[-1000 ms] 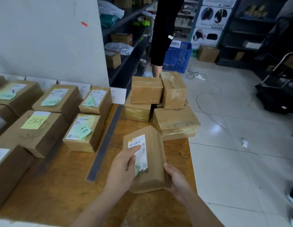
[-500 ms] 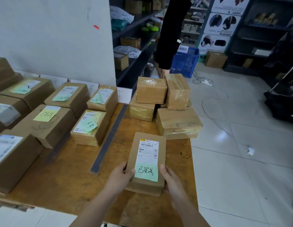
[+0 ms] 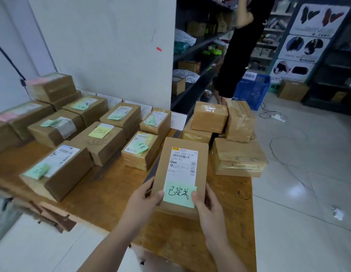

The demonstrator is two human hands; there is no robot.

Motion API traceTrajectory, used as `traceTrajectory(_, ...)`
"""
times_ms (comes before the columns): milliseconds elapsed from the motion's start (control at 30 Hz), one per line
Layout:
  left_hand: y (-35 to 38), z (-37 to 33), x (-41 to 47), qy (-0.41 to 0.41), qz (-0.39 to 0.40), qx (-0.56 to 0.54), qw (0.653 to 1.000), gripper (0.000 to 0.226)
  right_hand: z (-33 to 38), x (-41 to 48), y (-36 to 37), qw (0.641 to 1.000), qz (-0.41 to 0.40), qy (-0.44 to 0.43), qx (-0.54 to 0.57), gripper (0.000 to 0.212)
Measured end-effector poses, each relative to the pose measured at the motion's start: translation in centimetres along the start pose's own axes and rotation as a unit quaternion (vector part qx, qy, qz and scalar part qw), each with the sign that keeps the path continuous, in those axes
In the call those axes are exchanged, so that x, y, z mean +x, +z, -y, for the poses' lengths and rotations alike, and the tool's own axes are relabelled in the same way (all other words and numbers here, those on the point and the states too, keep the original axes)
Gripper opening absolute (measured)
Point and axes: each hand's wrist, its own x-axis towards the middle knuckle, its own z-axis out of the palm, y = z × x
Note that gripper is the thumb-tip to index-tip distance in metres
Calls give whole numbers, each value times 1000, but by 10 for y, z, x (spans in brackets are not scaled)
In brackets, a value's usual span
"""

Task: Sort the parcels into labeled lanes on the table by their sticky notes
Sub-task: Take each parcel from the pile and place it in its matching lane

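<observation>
Worn wooden table (image 3: 96, 209), orange-brown, scuffed, chipped along the near-left edge; right edge dropping straight to glossy pale floor tiles (image 3: 300, 193). White wall (image 3: 111, 46) behind the table; dark shelving (image 3: 198, 48) beyond its corner, stocked with boxes and bags. Blue crate (image 3: 251, 89) on the floor further back, just beside a standing person in black (image 3: 241, 46).

Held above the near-right part of the table: a flat brown cardboard parcel (image 3: 182, 152), rectangular, matte, face up, bearing a white shipping label (image 3: 182, 165) and a green sticky note (image 3: 179, 196) with handwriting. Left hand (image 3: 141, 201) gripping the near-left corner, thumb on the note's edge; right hand (image 3: 210, 209) gripping the near-right corner, thumb on top.

To the left, rows of sorted parcels (image 3: 139, 150), boxy, most with green or yellow notes, packed close. A dark strip (image 3: 153, 169) running back along the tabletop beside them. At the far right, a stack of tape-wrapped parcels (image 3: 237, 156), shiny, overhanging the table's edge.

Bare wood only in front and near the hands; paper lane labels (image 3: 177, 120) leaning against the wall behind.
</observation>
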Motion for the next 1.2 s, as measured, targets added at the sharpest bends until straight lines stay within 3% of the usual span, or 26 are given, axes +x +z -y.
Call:
traceTrajectory(167, -35, -1, -6, 10, -42, -35, 998, 42, 11, -6, 30, 999, 34, -39, -9, 59)
traceTrajectory(467, -134, 4, -15, 7, -83, -52, 995, 39, 23, -38, 126, 996, 62, -65, -14, 45)
traceTrajectory(867, -269, 11, -4, 20, -75, -46, 996, 29, 27, -71, 257, 997, 43, -65, -10, 34)
traceTrajectory(1200, -319, 3, 43, 13, -65, -42, 997, 30, 42, -49, 316, 997, 28, -63, -23, 33)
